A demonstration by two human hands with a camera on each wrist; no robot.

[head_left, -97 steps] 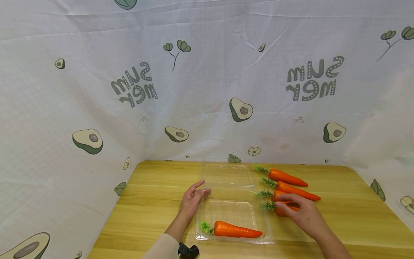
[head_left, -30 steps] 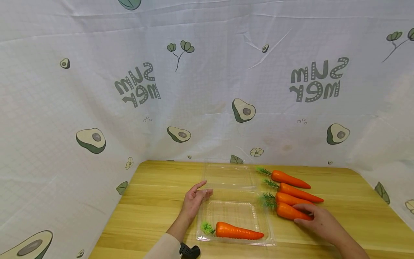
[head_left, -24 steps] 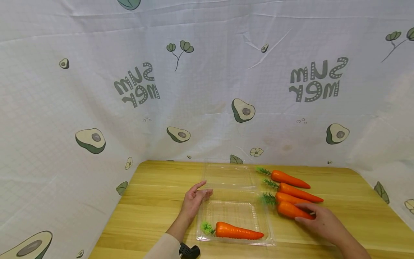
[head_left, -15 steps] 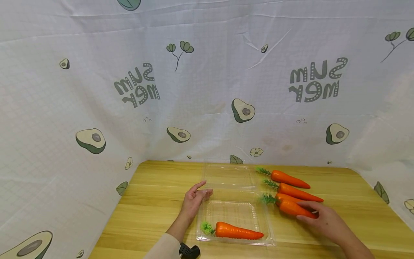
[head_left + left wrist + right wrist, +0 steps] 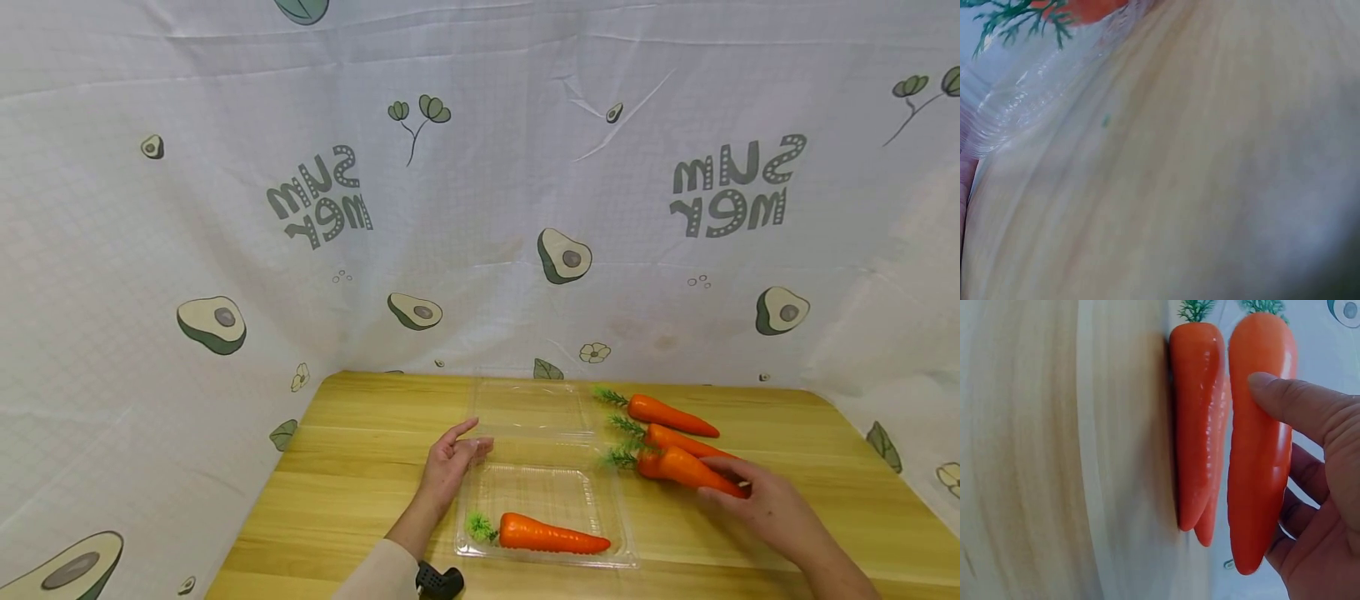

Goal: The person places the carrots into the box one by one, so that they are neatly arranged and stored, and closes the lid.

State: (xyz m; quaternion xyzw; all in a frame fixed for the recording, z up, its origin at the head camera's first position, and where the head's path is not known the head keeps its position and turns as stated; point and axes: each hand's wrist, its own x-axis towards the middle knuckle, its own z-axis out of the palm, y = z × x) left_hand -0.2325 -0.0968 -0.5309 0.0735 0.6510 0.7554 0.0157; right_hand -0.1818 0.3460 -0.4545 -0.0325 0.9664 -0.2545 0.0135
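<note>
Toward the right edge of the wooden table (image 5: pixel 360 467), the held carrot (image 5: pixel 693 471) is clamped between the thumb and fingers of the right hand (image 5: pixel 776 504). In the head view it is seen slanting across the covered carrot (image 5: pixel 648 466); whether the two are touching cannot be told. Two further carrots (image 5: pixel 672 415) are laid nearer the back edge, leafy tops turned toward the clear container (image 5: pixel 534 492). Only by the right wrist view is the thumb shown laid across the carrot's face, with fingers curled behind it.

Near the table's middle, the container is shown opened, its lid (image 5: pixel 532 408) extended toward the back edge. The inner carrot (image 5: pixel 551 533) is laid along the container's front wall. At the left rim, the left hand (image 5: pixel 445 467) is placed with fingers extended and apart. By the left wrist view alone, a small green speck (image 5: pixel 1105 120) is revealed on the tabletop beside the container.
</note>
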